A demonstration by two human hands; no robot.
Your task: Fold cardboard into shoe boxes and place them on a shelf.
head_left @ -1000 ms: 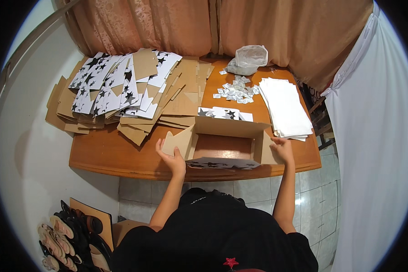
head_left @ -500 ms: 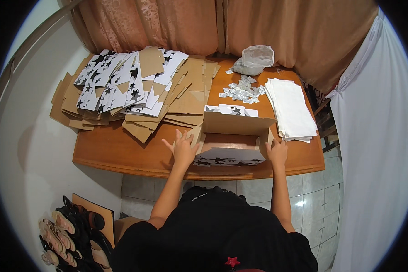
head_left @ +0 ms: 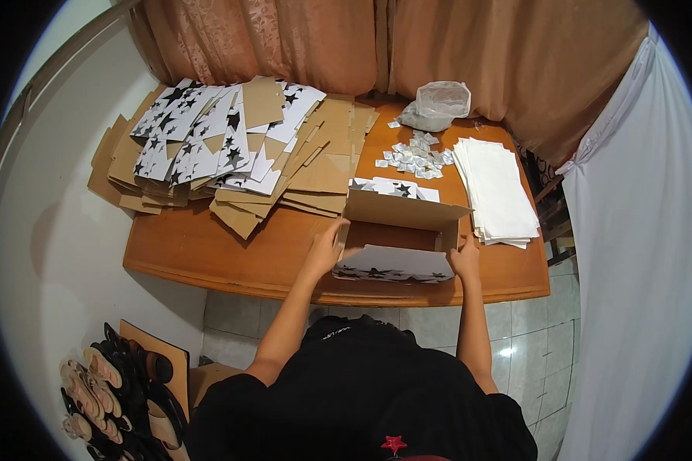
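One cardboard box [head_left: 396,238] stands partly formed at the near edge of the wooden table [head_left: 207,253]: its brown walls are up and its star-printed near flap is folded over, but the top is not yet shut, so by my judgement you are about midway on this one. Your left hand [head_left: 327,244] presses open-fingered against its left wall, your right hand [head_left: 464,257] against its right corner, the box between them. Many flat box blanks [head_left: 231,150] lie unfolded far left; white sheets [head_left: 496,192] and small paper scraps [head_left: 414,156] sit far right.
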